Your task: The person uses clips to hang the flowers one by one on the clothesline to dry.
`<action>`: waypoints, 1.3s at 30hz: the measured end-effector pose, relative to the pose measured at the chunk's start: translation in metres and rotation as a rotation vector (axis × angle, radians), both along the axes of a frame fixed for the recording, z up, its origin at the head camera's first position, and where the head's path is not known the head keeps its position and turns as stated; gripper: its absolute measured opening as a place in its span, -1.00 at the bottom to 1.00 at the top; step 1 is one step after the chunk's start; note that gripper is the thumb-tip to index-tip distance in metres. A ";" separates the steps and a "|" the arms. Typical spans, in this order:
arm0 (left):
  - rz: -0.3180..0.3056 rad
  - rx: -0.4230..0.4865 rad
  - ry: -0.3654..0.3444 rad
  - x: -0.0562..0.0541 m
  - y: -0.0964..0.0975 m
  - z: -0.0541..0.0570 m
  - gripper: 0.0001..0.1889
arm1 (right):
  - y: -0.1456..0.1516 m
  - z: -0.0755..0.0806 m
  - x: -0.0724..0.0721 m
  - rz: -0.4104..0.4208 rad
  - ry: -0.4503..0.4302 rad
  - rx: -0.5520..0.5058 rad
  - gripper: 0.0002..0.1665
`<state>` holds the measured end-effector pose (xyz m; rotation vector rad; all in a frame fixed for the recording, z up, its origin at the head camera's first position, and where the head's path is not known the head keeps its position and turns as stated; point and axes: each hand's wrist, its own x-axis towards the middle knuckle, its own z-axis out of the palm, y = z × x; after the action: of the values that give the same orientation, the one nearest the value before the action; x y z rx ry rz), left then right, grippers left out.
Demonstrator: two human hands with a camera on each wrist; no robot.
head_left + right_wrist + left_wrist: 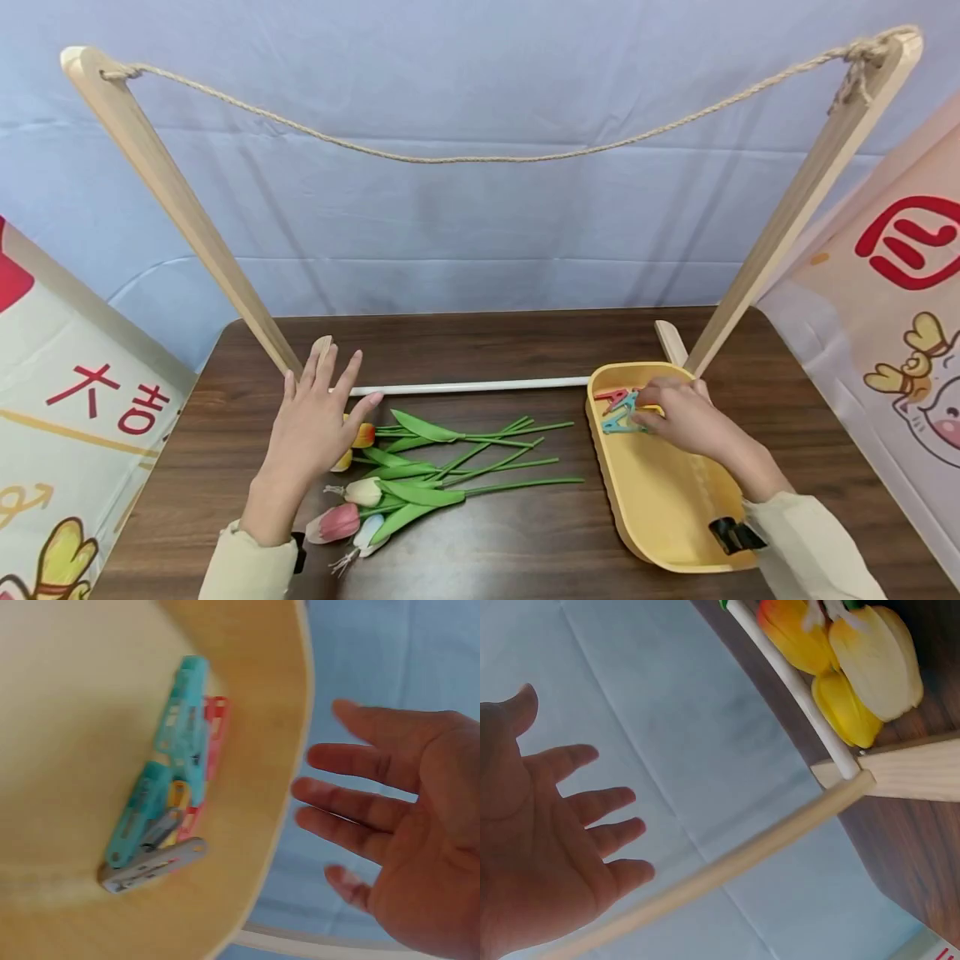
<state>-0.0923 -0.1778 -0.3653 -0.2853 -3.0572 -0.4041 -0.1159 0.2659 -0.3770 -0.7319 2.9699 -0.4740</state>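
Note:
My right hand [693,417] is over the far end of a yellow plastic basket [652,533], fingers slightly bent. The right wrist view shows nothing between those fingers. Inside the basket lie teal clothespins [139,810], a red clothespin [215,724], a grey clothespin [154,866] and a yellow one [178,796], bunched in a corner. With fingers spread, my left hand [311,442] hovers at the left, holding nothing. Below and beside it, several artificial tulips lie on the table, among them a pink tulip [335,523] and an orange-yellow tulip [364,436]; their green stems point right.
Two wooden posts, one left [180,200] and one right [810,192], carry a sagging twine rope [450,159]. A white rod [480,386] runs low between them. All stand on a dark wooden table [480,342] before a pale blue cloth backdrop [480,233].

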 end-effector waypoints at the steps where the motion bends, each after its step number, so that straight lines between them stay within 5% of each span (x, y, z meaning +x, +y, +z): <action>1: 0.003 0.001 -0.005 0.000 -0.002 0.000 -0.28 | 0.001 -0.003 -0.002 0.019 -0.024 -0.004 -0.95; 7: 0.030 0.005 -0.039 0.003 -0.012 -0.001 -0.30 | 0.003 -0.026 -0.015 0.097 -0.121 -0.007 -0.83; 13: 0.042 0.014 -0.039 0.004 -0.017 -0.001 -0.30 | 0.003 -0.044 -0.020 0.090 -0.098 0.028 -0.77; 22: 0.029 0.011 -0.040 0.004 -0.013 -0.005 -0.33 | 0.002 -0.050 -0.019 0.114 -0.066 0.002 -0.61; 32: -0.079 0.024 0.176 -0.001 0.021 -0.012 -0.45 | 0.000 0.003 -0.014 0.035 -0.059 -0.002 -0.69; 39: -0.179 0.062 0.215 -0.004 0.075 -0.008 -0.55 | -0.033 0.034 -0.003 0.056 0.095 -0.040 -0.80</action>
<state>-0.0962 -0.1030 -0.3738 -0.5623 -2.8129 -0.4442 -0.1193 0.2327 -0.3430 -0.8622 3.0262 -0.5102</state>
